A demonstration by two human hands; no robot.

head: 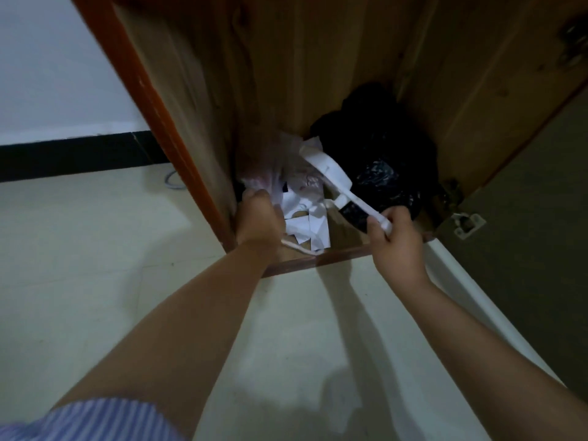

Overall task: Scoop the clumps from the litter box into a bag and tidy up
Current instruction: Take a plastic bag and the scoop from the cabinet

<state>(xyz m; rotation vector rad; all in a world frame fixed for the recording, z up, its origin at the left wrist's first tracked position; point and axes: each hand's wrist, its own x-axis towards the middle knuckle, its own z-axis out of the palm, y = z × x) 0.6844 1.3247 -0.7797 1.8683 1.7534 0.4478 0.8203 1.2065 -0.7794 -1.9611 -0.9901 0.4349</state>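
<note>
A white plastic litter scoop lies tilted inside the open wooden cabinet, head up and deeper in, handle slanting down toward the front edge, over a crumpled translucent bag and beside black bags

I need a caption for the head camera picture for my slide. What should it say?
Right hand grips a white scoop inside a wooden cupboard while the left hand holds thin plastic bags.

You see wooden cabinet floor: black plastic bag at back right, white paper scraps and pale plastic bags at left. Pale tiled floor below cabinet.
</note>
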